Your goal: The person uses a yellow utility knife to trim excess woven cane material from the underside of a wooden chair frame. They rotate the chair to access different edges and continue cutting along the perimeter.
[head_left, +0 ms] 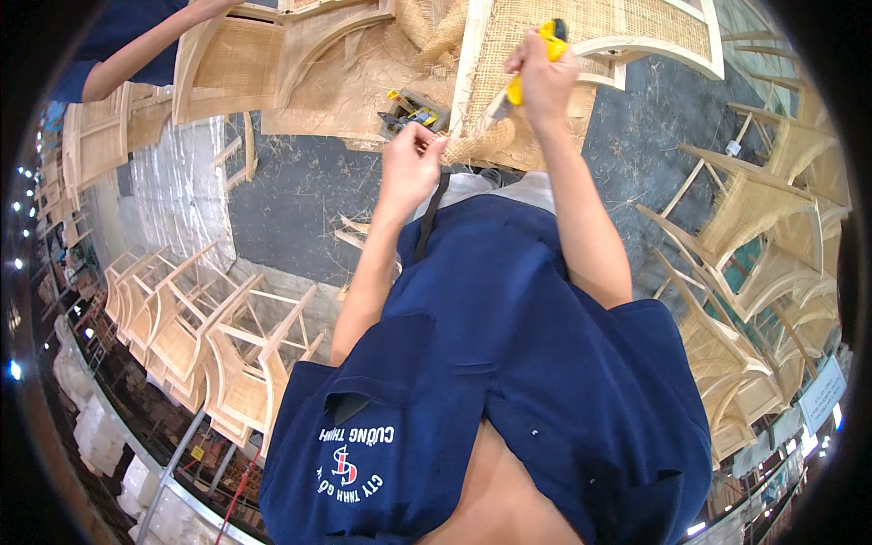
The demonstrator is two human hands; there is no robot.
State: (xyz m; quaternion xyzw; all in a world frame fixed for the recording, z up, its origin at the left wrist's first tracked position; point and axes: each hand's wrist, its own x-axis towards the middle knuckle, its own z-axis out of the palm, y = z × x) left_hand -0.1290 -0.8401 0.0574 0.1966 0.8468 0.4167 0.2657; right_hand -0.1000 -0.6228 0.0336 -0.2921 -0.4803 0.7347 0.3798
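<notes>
Evidently, the loose edge of woven cane (pixel 490 143) lies between the left hand (pixel 413 163) and the right hand (pixel 548 86), along a pale wooden frame (pixel 467 68) that reaches ahead of both. The cane is probably best kept taut while the yellow-and-black knife (pixel 515 89) is drawn in short, light strokes, angled clear of the left hand and the wood. The knife's handle is gripped in the right hand, with the forearm stretched forward; the cane's rim seems to be pinched by the curled left hand, held nearer the body. Just beyond the left hand, a tool tray (pixel 434 103) is set on a plywood board (pixel 350 86)
</notes>
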